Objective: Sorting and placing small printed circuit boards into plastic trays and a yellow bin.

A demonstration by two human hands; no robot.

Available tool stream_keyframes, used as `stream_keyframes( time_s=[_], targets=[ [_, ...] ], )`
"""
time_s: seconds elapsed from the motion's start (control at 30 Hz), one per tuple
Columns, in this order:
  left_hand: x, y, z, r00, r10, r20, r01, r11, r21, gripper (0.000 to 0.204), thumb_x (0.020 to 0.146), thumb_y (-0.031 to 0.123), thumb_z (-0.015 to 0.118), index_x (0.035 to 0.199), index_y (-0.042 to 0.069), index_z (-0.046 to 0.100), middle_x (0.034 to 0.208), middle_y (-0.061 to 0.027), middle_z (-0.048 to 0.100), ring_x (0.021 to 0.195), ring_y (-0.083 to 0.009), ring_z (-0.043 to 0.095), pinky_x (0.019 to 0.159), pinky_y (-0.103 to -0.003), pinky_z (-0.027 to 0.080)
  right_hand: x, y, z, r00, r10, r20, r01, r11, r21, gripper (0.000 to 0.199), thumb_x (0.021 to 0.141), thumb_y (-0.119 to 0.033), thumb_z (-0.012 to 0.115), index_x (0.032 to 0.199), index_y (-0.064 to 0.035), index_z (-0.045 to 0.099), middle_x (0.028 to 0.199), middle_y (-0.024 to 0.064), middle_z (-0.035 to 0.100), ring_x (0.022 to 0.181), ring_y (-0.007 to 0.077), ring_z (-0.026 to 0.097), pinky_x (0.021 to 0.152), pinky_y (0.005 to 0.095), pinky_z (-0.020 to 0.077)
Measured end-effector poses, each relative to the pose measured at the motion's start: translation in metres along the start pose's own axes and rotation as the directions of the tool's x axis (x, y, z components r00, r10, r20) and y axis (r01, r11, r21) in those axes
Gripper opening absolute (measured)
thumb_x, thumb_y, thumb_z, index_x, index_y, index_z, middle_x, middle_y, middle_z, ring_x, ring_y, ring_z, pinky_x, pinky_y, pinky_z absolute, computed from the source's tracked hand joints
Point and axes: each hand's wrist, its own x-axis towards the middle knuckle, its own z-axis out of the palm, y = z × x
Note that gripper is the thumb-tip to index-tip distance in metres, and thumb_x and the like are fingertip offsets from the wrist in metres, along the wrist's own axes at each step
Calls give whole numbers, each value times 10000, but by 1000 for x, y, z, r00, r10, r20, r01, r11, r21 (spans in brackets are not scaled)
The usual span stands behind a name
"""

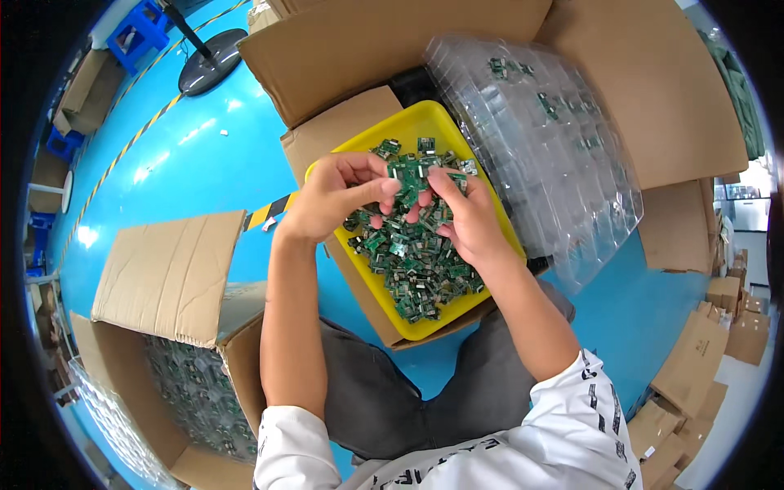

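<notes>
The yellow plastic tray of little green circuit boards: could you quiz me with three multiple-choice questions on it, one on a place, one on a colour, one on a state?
1. Where does the stack of clear plastic blister trays lie?
A. to the right of the yellow plastic tray
B. inside the open cardboard box at lower left
C. on the person's lap

2. What colour is the floor?
A. grey
B. blue
C. red

3. What are the hands doing?
A. resting on the knees
B. closing a box flap
C. holding small green circuit boards over the tray

Answers: 1 A, the clear stack sits right of the tray. 2 B, bright blue shows all round. 3 C, left hand and right hand meet on boards above the pile.
</notes>
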Motion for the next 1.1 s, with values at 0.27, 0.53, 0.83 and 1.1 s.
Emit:
stream_keyframes(
  time_s=[0.27,0.53,0.83,1.1],
  targets=[
    [6,-8,-5,977,-73,-201,78,997,17,234,855,115,698,1021,-34,628,774,-26,627,698,-98,593,621,-243,506,12,-7,-11,969,-218,-117,149,892,-426,446,895,-335,671,1107,56,630,762,50,678,578,145,653,529,246,477],
    [15,-4,16,979,-139,-150,91,953,-288,395,948,123,557,1320,18,475,1129,-112,591,1042,-191,570,918,-363,486,-2,2,-4,830,-521,201,501,537,-679,355,802,-199,740,1123,-71,659,1042,130,653,937,300,645,773,364,515],
    [-1,9,26,999,-29,-44,26,997,-72,338,937,83,563,1266,6,554,1270,-145,561,1093,-199,583,817,-346,563,-3,9,2,936,-351,-16,327,888,-322,194,878,-125,686,969,44,651,969,96,599,646,154,657,523,267,492],
    [7,-1,32,969,143,-202,-69,939,337,224,885,61,644,1078,-50,659,991,-85,685,809,-143,649,678,-262,575,-17,6,4,961,-263,-88,192,858,-476,139,891,-110,667,944,17,646,714,28,653,619,92,638,558,242,489]
  ],
)
